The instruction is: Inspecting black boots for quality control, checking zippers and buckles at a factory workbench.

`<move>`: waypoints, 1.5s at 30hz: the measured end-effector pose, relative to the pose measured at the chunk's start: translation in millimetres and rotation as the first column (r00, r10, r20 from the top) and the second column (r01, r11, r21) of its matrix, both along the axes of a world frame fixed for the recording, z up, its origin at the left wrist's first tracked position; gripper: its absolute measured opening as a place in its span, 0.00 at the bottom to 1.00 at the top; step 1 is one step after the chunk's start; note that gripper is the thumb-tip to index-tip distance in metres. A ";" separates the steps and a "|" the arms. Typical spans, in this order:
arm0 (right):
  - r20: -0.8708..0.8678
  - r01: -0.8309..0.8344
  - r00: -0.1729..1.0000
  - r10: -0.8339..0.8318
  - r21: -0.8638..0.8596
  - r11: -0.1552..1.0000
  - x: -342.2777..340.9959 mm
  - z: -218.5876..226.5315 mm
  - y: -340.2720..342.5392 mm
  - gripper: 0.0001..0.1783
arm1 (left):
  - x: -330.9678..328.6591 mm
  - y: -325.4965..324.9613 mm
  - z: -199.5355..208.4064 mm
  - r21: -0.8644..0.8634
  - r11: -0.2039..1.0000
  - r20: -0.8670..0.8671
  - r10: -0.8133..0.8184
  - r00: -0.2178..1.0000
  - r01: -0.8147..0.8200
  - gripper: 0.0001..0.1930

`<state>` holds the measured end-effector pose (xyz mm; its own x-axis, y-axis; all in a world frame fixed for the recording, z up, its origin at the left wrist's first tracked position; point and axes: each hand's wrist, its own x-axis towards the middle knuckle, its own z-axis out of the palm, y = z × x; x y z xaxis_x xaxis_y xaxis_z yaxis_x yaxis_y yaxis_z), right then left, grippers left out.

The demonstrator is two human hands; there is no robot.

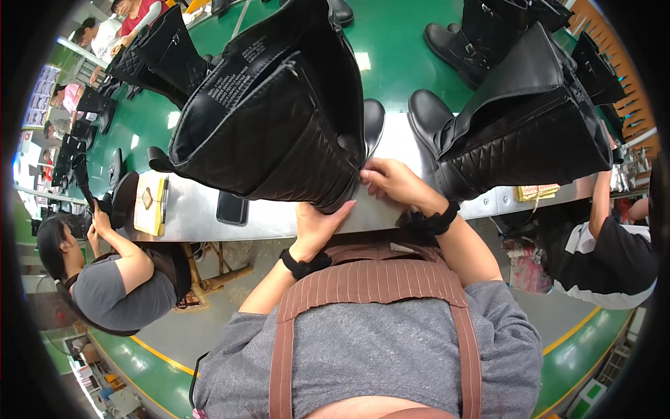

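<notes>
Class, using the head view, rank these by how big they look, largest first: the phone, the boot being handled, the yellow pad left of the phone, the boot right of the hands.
1. Handled boot
2. Boot on the right
3. Yellow pad
4. Phone

Nearness may exaggerate the first.

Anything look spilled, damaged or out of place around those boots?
No spill or damage stands out. Mildly odd: a flat black rectangular phone lies on the silver metal table edge, left of the left hand, a personal-looking item among tall black quilted boots.
</notes>
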<state>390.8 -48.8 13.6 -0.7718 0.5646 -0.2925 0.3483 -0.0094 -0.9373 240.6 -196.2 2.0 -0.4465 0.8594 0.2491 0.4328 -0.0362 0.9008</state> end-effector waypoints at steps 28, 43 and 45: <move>-0.676 -0.056 0.732 0.081 0.058 0.997 -16.2 192.0 -13.7 0.21 | -27.7 9.3 5.7 -0.033 0.999 0.109 -0.012 0.994 0.016 0.35; -0.745 0.644 0.663 0.074 0.618 0.451 -39.0 201.3 -20.7 0.17 | -23.5 -3.6 236.4 0.556 0.831 -0.754 0.511 0.413 -0.013 0.24; -0.726 0.637 0.682 0.084 0.647 0.418 -46.3 201.9 -18.1 0.19 | -25.2 16.5 243.5 0.457 0.890 -0.800 0.411 0.437 -0.002 0.18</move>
<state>344.5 -66.9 215.5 -0.2714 0.4354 0.8583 -0.1041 0.8733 -0.4759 215.4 -179.7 245.5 0.0271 0.5316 0.8466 0.9994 -0.0324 -0.0117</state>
